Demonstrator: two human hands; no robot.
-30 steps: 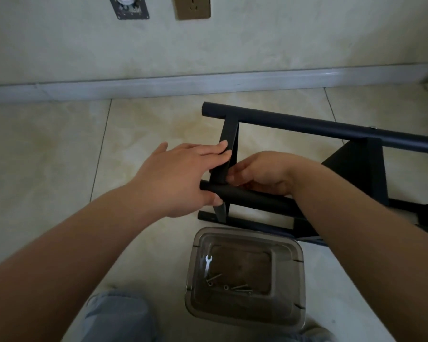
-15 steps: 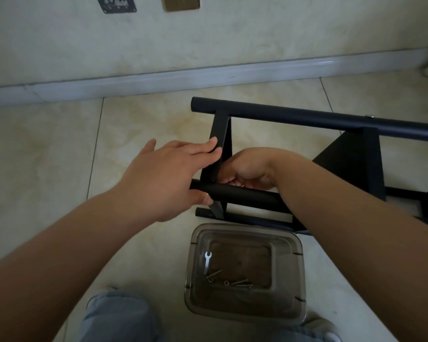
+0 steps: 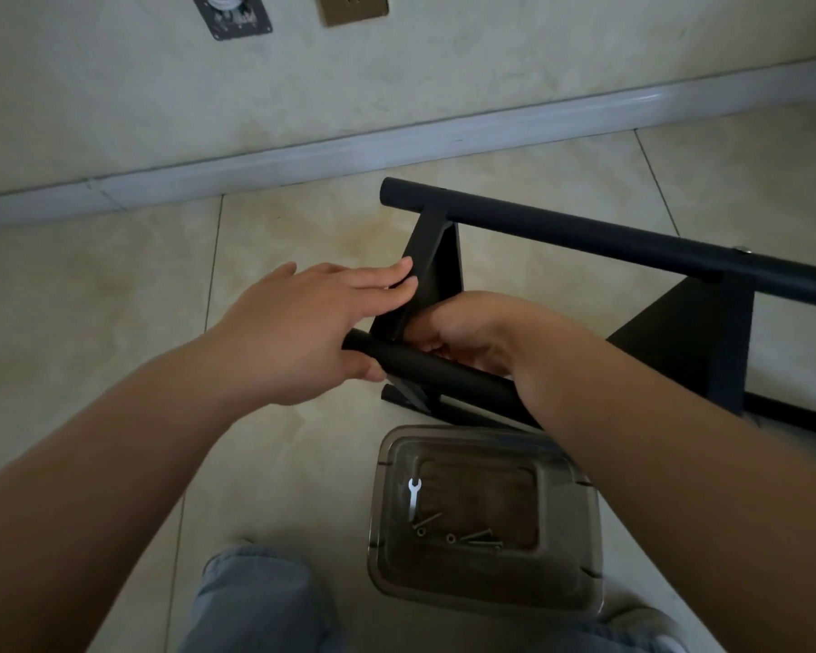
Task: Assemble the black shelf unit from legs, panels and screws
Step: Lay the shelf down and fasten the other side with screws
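Note:
The black shelf unit lies on its side on the tiled floor. Its far leg (image 3: 585, 233) runs across the top, and the near leg (image 3: 453, 374) passes under my hands. My left hand (image 3: 302, 332) lays straight fingers on the end panel (image 3: 432, 266), with its thumb hooked under the end of the near leg. My right hand (image 3: 462, 332) sits curled behind that leg, at the joint with the end panel. Whatever its fingertips hold is hidden. A second panel (image 3: 707, 346) stands to the right.
A clear plastic container (image 3: 580, 534) sits on the floor just in front of the shelf, holding a small wrench (image 3: 413, 497) and several screws (image 3: 477, 537). My knee in jeans (image 3: 255, 600) is at the bottom. The baseboard (image 3: 302, 157) and wall lie beyond.
Both hands stay at the same joint of end panel and near leg. The view has shifted, and more of the end panel's face shows now.

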